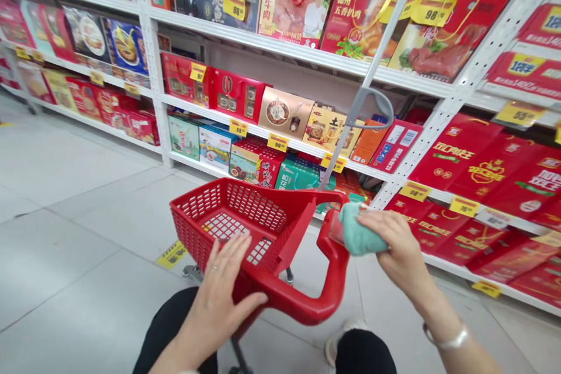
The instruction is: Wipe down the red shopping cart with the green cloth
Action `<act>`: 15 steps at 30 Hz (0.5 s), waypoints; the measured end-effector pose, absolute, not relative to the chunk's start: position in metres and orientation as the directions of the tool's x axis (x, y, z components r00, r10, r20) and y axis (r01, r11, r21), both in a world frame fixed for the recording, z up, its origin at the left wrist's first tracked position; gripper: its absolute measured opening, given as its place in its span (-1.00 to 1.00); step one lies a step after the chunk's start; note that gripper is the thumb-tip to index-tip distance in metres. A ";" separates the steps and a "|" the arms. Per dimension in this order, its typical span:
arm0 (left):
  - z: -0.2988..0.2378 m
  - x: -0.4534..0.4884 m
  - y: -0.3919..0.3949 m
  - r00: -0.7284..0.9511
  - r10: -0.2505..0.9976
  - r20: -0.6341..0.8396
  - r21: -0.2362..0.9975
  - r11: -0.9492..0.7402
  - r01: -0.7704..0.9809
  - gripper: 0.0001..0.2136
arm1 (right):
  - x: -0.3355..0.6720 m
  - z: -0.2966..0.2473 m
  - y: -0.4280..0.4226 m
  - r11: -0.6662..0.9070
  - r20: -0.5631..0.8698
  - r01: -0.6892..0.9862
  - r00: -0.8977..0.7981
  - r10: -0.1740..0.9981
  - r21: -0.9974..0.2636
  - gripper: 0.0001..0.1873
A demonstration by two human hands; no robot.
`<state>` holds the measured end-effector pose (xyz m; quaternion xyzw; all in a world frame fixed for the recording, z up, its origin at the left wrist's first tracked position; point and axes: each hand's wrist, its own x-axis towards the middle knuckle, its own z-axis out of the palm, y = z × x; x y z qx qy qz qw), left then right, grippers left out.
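Note:
A red plastic shopping cart [188,219] with a slotted basket stands in front of me, its looped handle [313,310] turned toward my right side. My left hand [223,283] lies on the near rim of the basket, fingers stretched out and thumb apart. A folded mint-green cloth [357,234] is gripped in my right hand [390,239] and touches the right side of the handle. The palm side of that hand is hidden. From behind the handle rises a grey pole [381,52] with a grey plastic hook [379,108] on it.
White metal shelves [245,38] full of boxed food gifts run behind the cart, with yellow price tags [277,141]. Red gift bags [456,149] fill the shelves at the right. Grey floor tiles [87,245] extend to the left, with a yellow floor sticker [172,254] beside the cart.

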<state>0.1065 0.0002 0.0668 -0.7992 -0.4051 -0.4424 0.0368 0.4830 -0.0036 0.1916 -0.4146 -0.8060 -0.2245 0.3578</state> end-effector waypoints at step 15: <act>0.037 0.145 0.017 0.418 0.754 0.507 0.493 -0.651 0.577 -0.52 | 0.513 0.168 0.039 0.518 0.644 0.842 -0.481 0.595 0.150 -0.39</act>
